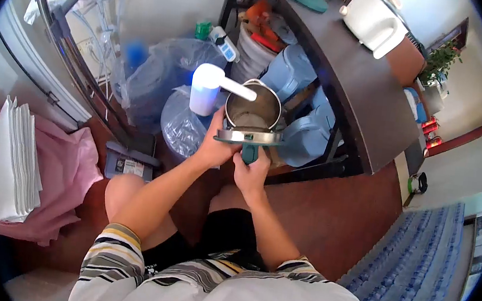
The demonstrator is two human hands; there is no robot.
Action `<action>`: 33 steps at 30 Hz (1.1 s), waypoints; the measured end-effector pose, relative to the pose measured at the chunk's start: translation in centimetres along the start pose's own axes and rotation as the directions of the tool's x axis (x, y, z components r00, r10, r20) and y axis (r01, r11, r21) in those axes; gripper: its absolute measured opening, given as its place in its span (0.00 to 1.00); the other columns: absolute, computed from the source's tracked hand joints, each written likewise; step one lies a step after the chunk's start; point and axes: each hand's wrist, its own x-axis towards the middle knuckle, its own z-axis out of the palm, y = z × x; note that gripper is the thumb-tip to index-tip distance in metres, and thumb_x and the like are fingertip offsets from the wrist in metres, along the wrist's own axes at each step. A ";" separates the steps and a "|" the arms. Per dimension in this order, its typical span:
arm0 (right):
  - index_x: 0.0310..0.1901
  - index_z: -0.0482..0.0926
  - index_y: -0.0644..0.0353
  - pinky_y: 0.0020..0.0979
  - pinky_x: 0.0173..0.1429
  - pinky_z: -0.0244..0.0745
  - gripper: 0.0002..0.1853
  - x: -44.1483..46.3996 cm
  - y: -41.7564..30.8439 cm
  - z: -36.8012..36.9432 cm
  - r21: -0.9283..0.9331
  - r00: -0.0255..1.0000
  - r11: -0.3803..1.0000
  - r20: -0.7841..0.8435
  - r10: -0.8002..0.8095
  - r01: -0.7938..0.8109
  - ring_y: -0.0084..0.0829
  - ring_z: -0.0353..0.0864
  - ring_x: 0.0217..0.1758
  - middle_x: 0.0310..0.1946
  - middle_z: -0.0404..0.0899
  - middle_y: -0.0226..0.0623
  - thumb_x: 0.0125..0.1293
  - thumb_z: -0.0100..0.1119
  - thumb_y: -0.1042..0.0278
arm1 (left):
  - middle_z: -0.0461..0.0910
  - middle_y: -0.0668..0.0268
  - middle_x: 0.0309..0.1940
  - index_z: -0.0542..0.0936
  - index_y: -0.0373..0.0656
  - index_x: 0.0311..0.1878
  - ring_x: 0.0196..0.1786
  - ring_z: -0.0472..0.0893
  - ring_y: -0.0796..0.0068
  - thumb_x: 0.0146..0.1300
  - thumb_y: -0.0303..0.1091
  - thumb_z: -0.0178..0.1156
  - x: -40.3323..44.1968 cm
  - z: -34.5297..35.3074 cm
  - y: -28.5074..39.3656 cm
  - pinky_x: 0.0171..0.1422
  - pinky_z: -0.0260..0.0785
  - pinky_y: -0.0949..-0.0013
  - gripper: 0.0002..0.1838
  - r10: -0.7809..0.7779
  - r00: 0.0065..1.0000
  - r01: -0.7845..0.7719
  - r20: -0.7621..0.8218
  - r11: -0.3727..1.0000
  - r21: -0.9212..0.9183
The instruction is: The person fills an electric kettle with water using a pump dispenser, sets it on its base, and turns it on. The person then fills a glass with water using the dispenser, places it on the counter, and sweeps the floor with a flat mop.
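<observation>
A round steel canister (253, 108) is tipped so that its mouth faces me, and pale residue shows inside. My left hand (214, 143) is closed around its left side. At its near edge is a flat steel lid (248, 136) with a green rim, seen edge-on. My right hand (251, 174) grips the green handle (249, 153) below that lid. A white plastic cup (205, 91) stands out to the left, its long handle (240, 89) reaching across the canister's mouth. What supports the cup is hidden.
Clear plastic bags (180, 120) lie beyond my hands. Blue plastic containers (306, 135) sit under a dark table (355, 74), which bears a white appliance (375, 20). A dustpan (129, 165) and stacked white sheets (13, 162) are at left.
</observation>
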 end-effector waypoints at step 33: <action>0.42 0.77 0.68 0.41 0.43 0.77 0.13 0.6 0.1 0.2 0.039 0.999 0.998 -0.002 -0.046 0.046 0.55 0.83 0.38 0.32 0.81 0.53 0.54 0.62 0.76 | 0.67 0.49 0.65 0.59 0.34 0.71 0.69 0.68 0.54 0.43 0.25 0.71 0.6 0.4 -0.4 0.74 0.59 0.60 0.49 0.035 0.999 -0.035 -0.010 0.999 0.005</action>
